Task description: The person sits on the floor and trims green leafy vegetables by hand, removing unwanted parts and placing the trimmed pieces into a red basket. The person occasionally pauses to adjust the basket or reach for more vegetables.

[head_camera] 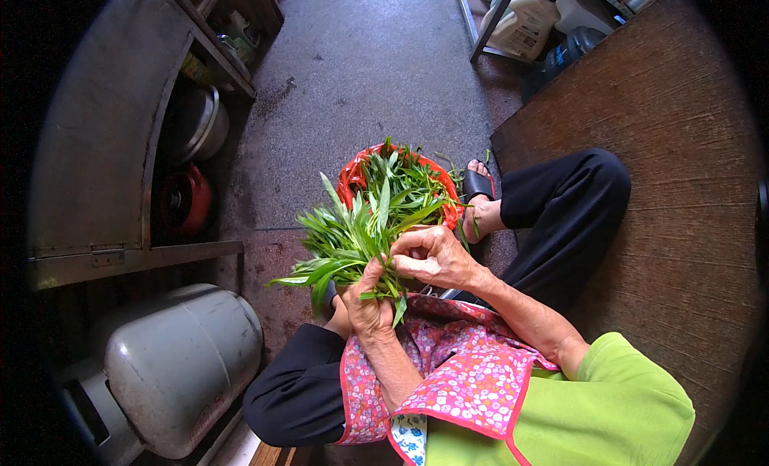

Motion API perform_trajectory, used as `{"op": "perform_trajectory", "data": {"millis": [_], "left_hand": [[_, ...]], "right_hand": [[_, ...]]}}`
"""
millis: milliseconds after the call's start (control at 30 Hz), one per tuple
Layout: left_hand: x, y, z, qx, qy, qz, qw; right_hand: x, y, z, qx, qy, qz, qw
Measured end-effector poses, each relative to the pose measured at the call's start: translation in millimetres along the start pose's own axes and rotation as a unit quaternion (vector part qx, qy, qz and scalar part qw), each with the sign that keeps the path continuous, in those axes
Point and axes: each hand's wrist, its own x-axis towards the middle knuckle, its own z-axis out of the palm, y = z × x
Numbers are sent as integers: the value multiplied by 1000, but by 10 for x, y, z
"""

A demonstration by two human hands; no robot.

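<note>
A bunch of leafy greens (342, 238) with long narrow leaves is held in my left hand (367, 307), the thumb pressed over the stems. My right hand (435, 259) meets the bunch at its right side, with thumb and forefinger pinched together on a leaf or stem; the exact piece is hidden by the fingers. Just beyond both hands, a red plastic bag (354, 172) stands on the floor with its mouth spread wide. More loose greens (408, 181) of the same kind fill it, and the held bunch overlaps its near edge.
To the left are a metal cabinet (102, 130) with a lidded pot (201, 127) and a red vessel (195, 199), and a grey gas cylinder (186, 364). A brown wooden panel (661, 184) flanks my right leg. Plastic jugs (522, 24) stand beyond it. A floral apron (462, 376) covers my lap.
</note>
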Motion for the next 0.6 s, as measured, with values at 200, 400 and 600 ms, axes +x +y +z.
{"op": "perform_trajectory", "data": {"millis": [200, 400, 600], "left_hand": [[90, -67, 2, -7, 27, 54, 998], [77, -146, -15, 81, 26, 68, 994], [6, -250, 53, 45, -3, 79, 996]], "right_hand": [[-1, -83, 8, -206, 62, -181, 960], [14, -162, 86, -112, 140, -148, 973], [56, -267, 54, 47, 242, -89, 965]]}}
